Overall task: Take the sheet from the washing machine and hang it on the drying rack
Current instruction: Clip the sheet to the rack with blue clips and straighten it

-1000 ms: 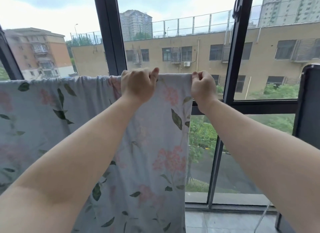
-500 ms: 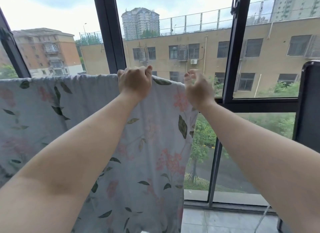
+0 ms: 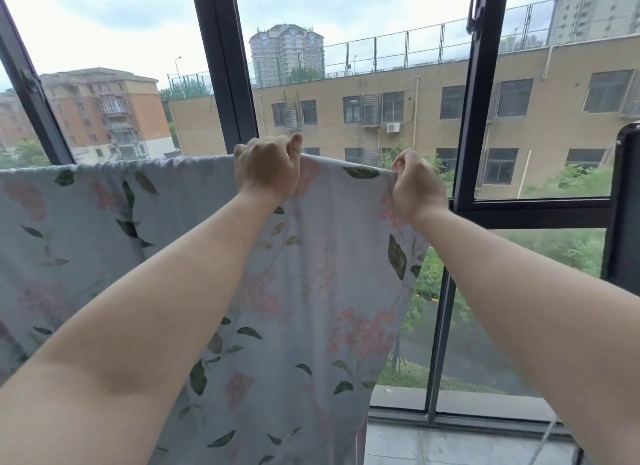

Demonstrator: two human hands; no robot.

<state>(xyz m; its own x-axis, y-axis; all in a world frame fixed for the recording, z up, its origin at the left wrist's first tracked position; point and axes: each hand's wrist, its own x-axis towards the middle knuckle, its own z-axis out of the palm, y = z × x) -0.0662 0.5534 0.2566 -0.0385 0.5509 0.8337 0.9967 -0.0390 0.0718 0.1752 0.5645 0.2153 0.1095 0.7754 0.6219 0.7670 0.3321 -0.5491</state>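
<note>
Pale grey-blue cloth printed with pink blossoms and dark green leaves is reached by two bare forearms, which are stretched forward and upward from the lower corners of the view. The top fold of the sheet point(image 3: 311, 291) is gripped by the left hand point(image 3: 266, 168), its fingers being curled over the fold and its thumb raised beside them. The right end of the same fold is pinched by the right hand point(image 3: 417, 184), whose fingers are bent tightly round the cloth. Between the two hands the fold is drawn taut and slopes slightly down toward the right. The sheet is hung spread out to the left edge of the view and draped down past the lower edge; whatever bar carries it is hidden under the cloth. A dark upright post point(image 3: 627, 205) is seen at the far right, apart from the sheet. Just behind the sheet a black window frame point(image 3: 225, 66) is set, with grey floor tiles point(image 3: 433, 444) at its foot. Beyond the glass, tan and brick buildings point(image 3: 381, 111) are seen under a cloudy sky.
</note>
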